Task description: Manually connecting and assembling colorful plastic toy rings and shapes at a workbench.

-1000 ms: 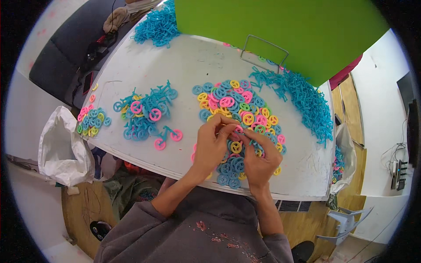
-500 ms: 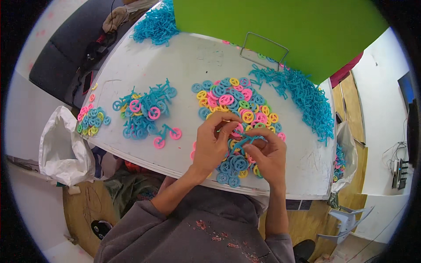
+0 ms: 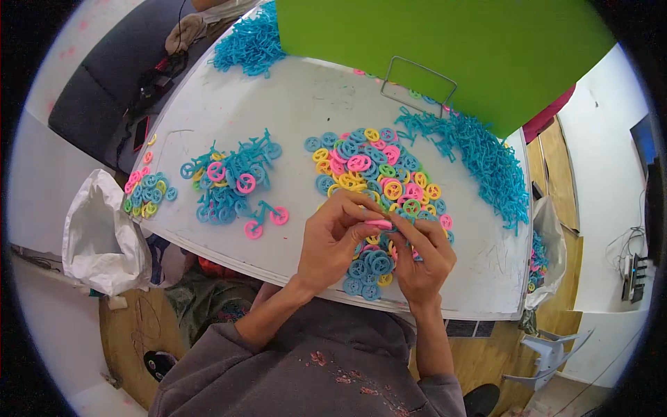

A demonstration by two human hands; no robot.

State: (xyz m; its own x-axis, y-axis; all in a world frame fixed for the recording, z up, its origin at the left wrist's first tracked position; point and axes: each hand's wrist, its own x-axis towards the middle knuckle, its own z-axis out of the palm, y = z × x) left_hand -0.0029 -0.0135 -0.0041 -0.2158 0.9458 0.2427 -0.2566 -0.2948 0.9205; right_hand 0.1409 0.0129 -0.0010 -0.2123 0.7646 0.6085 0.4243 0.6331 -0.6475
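My left hand (image 3: 335, 240) and my right hand (image 3: 422, 251) meet over the near edge of the white table (image 3: 278, 118). Together they pinch a small pink plastic wheel (image 3: 379, 224) between their fingertips. Under and behind the hands lies a pile of small plastic wheels (image 3: 379, 170) in blue, pink, yellow and green. To the left sits a heap of small blue toy bicycles with pink wheels (image 3: 233, 182).
Blue bicycle frames are heaped at the right (image 3: 483, 163) and at the far left corner (image 3: 251, 43). A small wheel cluster (image 3: 144, 194) lies at the left edge. A green board (image 3: 445, 48) stands behind. A white bag (image 3: 101, 233) hangs at the left.
Both hands have stayed over the near part of the wheel pile. The fingers have shifted, and a pink wheel now shows between the fingertips.
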